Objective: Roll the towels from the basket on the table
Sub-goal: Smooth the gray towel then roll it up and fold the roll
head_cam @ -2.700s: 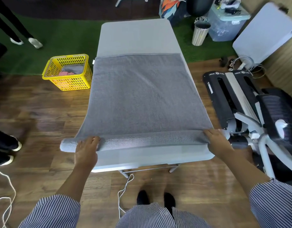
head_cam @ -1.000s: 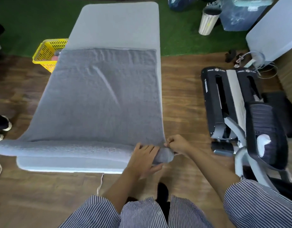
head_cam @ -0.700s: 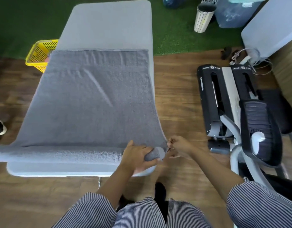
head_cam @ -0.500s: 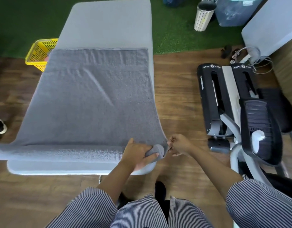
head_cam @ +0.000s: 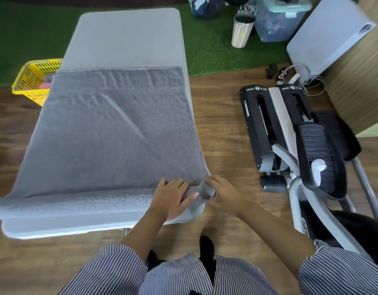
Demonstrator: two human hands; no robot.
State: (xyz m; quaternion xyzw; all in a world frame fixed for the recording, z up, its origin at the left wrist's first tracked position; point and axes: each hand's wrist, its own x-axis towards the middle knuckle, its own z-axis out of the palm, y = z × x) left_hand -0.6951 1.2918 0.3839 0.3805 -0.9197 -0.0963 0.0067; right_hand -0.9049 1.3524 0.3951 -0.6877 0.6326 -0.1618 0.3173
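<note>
A: Towel (head_cam: 119,133) status?
B: Lay flat across the grey table (head_cam: 126,37), near edge rolled into a thin tube along the front. Left end of tube overhung the table at 9 o'clock.
A: Left hand (head_cam: 171,199)?
B: Sat on the roll's right end, fingers curled over the top, thumb under. Gripped the towel.
A: Right hand (head_cam: 223,191)?
B: Touching the same end from 3 o'clock, fingers pinched on the tip of the roll at the table's near right corner. Almost met the left hand.
A: Basket (head_cam: 33,79)?
B: Yellow, on the floor at 10 o'clock, partly hidden behind the table's left edge. Held something pink and grey, couldn't tell what.
A: Anything else nearby?
B: Black stepper machine (head_cam: 290,133) on the wood floor at 3 o'clock, well apart from the table. White slatted bin (head_cam: 241,31) on green turf at 1 o'clock.
</note>
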